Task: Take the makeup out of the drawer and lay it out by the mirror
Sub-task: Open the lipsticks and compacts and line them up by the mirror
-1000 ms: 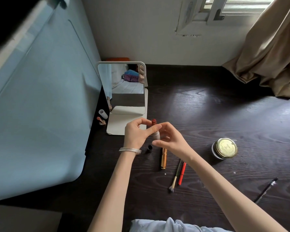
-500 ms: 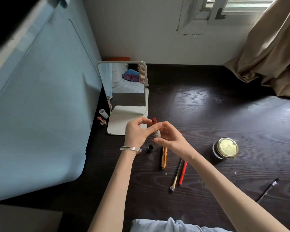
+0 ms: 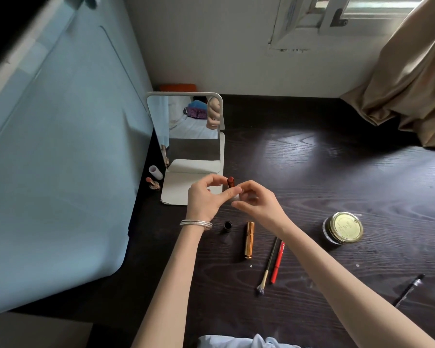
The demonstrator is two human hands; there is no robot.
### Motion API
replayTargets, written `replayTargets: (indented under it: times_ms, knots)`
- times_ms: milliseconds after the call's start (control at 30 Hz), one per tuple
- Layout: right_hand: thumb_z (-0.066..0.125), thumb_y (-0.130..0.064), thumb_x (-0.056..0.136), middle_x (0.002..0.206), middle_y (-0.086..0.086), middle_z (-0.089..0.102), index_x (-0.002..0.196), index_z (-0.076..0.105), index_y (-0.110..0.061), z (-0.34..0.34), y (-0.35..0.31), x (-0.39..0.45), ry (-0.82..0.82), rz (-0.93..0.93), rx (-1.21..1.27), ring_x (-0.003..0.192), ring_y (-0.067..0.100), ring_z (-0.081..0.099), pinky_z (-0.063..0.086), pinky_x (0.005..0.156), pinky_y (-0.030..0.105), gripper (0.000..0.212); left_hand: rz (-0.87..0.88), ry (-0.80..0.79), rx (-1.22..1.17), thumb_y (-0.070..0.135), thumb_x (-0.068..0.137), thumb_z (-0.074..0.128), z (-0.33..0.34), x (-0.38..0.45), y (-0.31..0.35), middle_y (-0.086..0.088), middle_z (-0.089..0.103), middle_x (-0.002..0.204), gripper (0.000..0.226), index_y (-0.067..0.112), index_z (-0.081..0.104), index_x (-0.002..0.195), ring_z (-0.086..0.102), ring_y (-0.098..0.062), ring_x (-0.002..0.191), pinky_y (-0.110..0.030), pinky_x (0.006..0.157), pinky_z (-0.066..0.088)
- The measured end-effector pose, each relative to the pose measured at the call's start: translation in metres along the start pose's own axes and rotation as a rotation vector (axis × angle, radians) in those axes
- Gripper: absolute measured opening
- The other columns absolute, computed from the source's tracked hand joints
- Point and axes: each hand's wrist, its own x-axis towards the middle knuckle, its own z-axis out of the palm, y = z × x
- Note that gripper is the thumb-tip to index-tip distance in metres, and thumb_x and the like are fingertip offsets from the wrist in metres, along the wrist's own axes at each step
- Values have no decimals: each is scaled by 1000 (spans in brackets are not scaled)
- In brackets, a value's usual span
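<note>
Both your left hand (image 3: 203, 202) and right hand (image 3: 258, 203) pinch the lipstick (image 3: 231, 183), upright just before the mirror (image 3: 186, 121).

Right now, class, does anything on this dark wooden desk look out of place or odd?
The thin black pencil lies alone near the right edge, far from the folding mirror, while the other makeup sits in front of it. The small black cap stands off its uncapped red lipstick, which both hands hold.
</note>
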Motion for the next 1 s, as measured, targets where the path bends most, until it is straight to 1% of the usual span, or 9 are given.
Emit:
replayTargets:
  times_ms: [100,200,300,367,500,633,767,900,1000]
  knots:
    - [72,-11,79,91,2,64,92,59,-17,1,6,15,18,6,-15,84,17,62,51,76,21,19,-27,-52,-6,29,68,80,0,10,-7,6,64,108,39,22,65,103,58,-10,98,-18,74,46]
    - [73,-10,77,91,5,68,89,59,-14,4,16,34,76,41,-50,85,20,64,53,77,28,18,-123,-54,-28,24,72,79,2,19,-17,4,61,118,50,17,59,117,58,-12,102,-15,73,46]
    - [74,-8,76,90,7,69,88,62,-9,8,27,58,137,62,-111,81,18,64,53,76,29,17,-228,-54,-54,16,77,74,5,28,-27,0,59,123,50,14,56,123,57,-13,103,-10,62,45]
    - [74,-9,76,90,6,67,89,62,-8,11,33,73,140,77,-163,77,14,62,52,74,27,18,-286,-85,-77,12,80,71,7,34,-32,-1,57,126,51,13,53,127,56,-12,104,-8,55,47]
    - [74,-7,74,87,3,62,88,62,-9,16,47,96,141,110,-244,70,6,57,52,75,32,19,-336,-117,-94,11,81,69,12,45,-39,-3,56,127,50,14,52,128,56,-11,103,-4,51,45]
    - [74,-4,73,90,5,65,89,62,-8,20,56,111,131,133,-248,76,12,62,53,79,37,21,-375,-134,-112,13,81,69,17,54,-44,-3,57,125,54,16,50,131,57,-11,105,-4,52,43]
    - [73,-7,73,90,4,66,89,62,-10,23,64,117,117,142,-274,77,13,60,53,78,37,20,-385,-142,-126,8,82,67,19,60,-48,-1,55,127,53,12,49,131,55,-12,104,1,52,42]
    - [74,-10,73,90,3,66,87,61,-15,23,70,118,111,142,-279,79,15,61,53,78,38,19,-403,-132,-146,6,82,67,21,62,-55,-3,54,128,51,11,50,130,56,-16,109,0,53,44]
    - [75,-6,71,93,3,66,90,60,-15,21,71,118,90,139,-270,81,15,62,53,79,38,26,-403,-137,-146,5,82,67,20,62,-55,-2,54,127,51,11,50,130,55,-18,112,-1,54,44]
